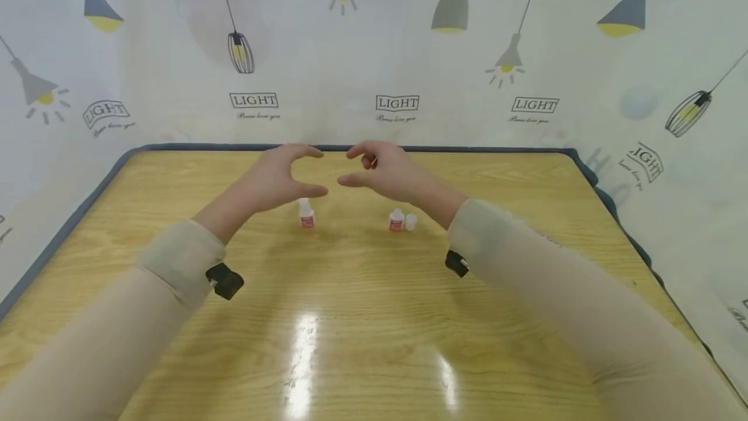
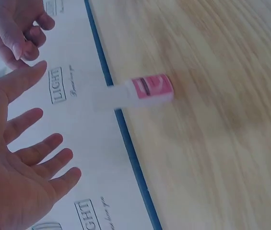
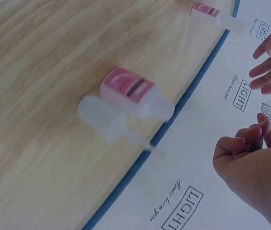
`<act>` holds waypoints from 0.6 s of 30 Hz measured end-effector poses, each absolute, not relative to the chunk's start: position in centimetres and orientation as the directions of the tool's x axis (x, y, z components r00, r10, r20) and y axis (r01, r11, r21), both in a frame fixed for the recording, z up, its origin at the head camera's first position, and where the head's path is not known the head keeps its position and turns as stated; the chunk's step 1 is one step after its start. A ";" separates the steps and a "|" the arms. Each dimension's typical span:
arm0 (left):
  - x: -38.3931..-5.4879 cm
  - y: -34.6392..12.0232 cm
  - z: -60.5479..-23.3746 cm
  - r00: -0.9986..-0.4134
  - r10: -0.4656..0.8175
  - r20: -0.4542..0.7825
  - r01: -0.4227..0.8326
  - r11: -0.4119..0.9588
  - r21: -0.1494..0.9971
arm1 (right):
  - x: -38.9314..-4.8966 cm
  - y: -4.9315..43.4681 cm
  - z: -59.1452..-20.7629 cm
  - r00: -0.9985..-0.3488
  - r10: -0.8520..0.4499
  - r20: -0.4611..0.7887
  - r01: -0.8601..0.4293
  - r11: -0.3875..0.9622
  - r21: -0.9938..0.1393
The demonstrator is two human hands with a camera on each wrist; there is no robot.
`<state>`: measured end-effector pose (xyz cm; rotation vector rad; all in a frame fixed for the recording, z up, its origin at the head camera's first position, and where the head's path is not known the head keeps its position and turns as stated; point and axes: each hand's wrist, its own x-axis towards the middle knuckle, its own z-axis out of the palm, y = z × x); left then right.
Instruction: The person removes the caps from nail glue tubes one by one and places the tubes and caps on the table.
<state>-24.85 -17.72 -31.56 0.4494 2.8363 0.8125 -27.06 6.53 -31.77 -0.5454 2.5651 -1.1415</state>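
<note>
My left hand [image 1: 274,177] is held above the table behind the left bottle, its fingers spread and relaxed with nothing in them. Facing it, my right hand [image 1: 382,171] hovers empty, thumb and index finger reaching out and the other fingers loosely curled. A small white bottle [image 1: 307,218] with a pink label stands upright on the left, its tall white cap on. To the right is a similar pink-labelled bottle [image 3: 128,86], uncapped with its nozzle showing. Close beside that one, its white cap [image 3: 101,116] stands upside down, a thin brush-like stem pointing up.
The wooden table [image 1: 362,291] has a dark blue edge strip [image 1: 497,149] along its back and sides. Behind it hangs a pale backdrop [image 1: 327,63] printed with lamps and lettering. Small black devices [image 1: 224,280] are strapped at both sleeve cuffs.
</note>
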 end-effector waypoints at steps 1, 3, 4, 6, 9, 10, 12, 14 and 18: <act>-24.8 -18.2 -31.7 -0.942 0.329 -0.072 0.241 0.806 0.540 | -27.1 6.1 -31.9 -0.888 -0.448 -0.101 -0.221 0.610 -0.761; -24.7 -19.2 -32.2 -0.938 0.335 -0.085 0.238 0.804 0.545 | -27.1 5.3 -32.3 -0.885 -0.452 -0.112 -0.212 0.604 -0.768; -24.7 -19.7 -32.5 -0.936 0.341 -0.090 0.241 0.804 0.544 | -27.1 4.9 -32.6 -0.885 -0.451 -0.115 -0.208 0.604 -0.769; -24.7 -20.7 -33.1 -0.931 0.350 -0.103 0.242 0.804 0.544 | -27.0 4.1 -33.1 -0.885 -0.452 -0.113 -0.209 0.601 -0.771; -24.6 -22.0 -34.6 -0.924 0.360 -0.131 0.233 0.799 0.554 | -26.6 2.9 -34.1 -0.880 -0.466 -0.093 -0.231 0.590 -0.774; -24.6 -22.3 -35.2 -0.920 0.365 -0.142 0.232 0.799 0.555 | -26.5 2.5 -34.4 -0.879 -0.469 -0.082 -0.241 0.586 -0.773; -24.6 -22.8 -36.6 -0.912 0.378 -0.160 0.230 0.794 0.564 | -26.2 1.8 -35.2 -0.873 -0.484 -0.064 -0.260 0.571 -0.778; -24.7 -23.2 -38.0 -0.903 0.395 -0.169 0.236 0.785 0.573 | -26.0 1.2 -35.8 -0.870 -0.490 -0.059 -0.267 0.569 -0.778; -25.0 -23.2 -40.0 -0.899 0.404 -0.167 0.230 0.763 0.604 | -25.5 0.5 -36.7 -0.876 -0.477 -0.069 -0.248 0.569 -0.784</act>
